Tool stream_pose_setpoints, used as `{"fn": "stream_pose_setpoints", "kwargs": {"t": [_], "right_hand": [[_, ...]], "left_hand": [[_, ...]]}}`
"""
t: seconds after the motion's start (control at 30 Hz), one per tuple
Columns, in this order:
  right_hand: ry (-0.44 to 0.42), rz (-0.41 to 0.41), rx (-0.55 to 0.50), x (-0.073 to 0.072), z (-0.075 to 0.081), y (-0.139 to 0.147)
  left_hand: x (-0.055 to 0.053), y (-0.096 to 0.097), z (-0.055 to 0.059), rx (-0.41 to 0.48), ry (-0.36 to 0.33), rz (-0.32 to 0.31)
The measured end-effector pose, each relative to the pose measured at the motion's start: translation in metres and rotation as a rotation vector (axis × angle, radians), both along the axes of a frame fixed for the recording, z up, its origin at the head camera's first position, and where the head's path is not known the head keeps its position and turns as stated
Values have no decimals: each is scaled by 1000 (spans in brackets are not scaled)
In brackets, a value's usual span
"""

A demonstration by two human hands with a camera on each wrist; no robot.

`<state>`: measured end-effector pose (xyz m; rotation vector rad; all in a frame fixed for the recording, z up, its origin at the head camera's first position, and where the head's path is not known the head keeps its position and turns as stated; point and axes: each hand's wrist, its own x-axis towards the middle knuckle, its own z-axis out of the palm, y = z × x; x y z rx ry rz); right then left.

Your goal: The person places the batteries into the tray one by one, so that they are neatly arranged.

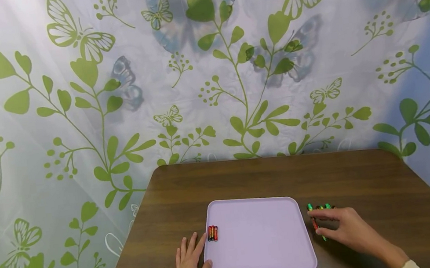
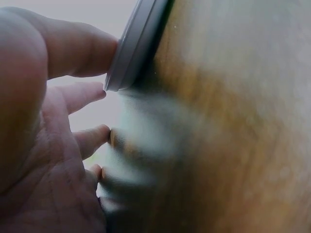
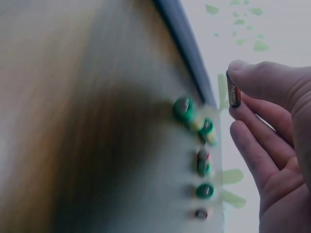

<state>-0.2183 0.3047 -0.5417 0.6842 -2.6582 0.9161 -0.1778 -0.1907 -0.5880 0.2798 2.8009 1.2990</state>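
Note:
My left hand [image 1: 189, 263] lies at the left edge of a pale purple tray [image 1: 263, 239], fingers straight and spread. In the left wrist view its thumb touches the tray rim [image 2: 131, 48]. Between thumb and fingers, my right hand [image 1: 347, 227] pinches a slim red and black battery [image 3: 233, 91] just right of the tray. Side by side inside the tray's left edge lie a few red and black batteries [image 1: 212, 233]. Several loose batteries, many of them green [image 3: 204, 190], are on the table by the right hand, which partly hides them in the head view.
The tray rests on a dark brown wooden table [image 1: 275, 173] with rounded corners. Behind and to the left hangs a pale curtain [image 1: 177, 81] printed with green leaves and butterflies.

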Motion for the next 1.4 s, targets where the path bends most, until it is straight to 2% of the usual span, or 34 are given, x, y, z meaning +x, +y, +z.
{"fn": "stream_pose_setpoints", "kwargs": {"t": [0.1,0.23,0.47,0.73,0.83,1.0,1.07,1.27,1.4], "right_hand": [[-40,8,-12,-5,4,-13],[-50,23,-24,-11,7,-29],[-8,70,-29,-19,8,-54],[4,145,-64,-28,6,-80],[-11,167,-74,-30,6,-90],[-30,174,-85,-35,5,-109],[-39,182,-91,-37,6,-118],[-29,193,-98,-41,9,-143],[-35,198,-122,-43,12,-157]], "left_hand": [[1,0,-1,18,28,-1],[2,0,-1,46,55,-13],[0,-1,0,4,-1,-5],[1,-1,0,3,14,0],[3,0,6,10,-2,-4],[7,1,14,71,9,-15],[8,1,10,75,27,-14],[5,0,2,3,10,7],[4,0,-1,-4,19,9]]}}
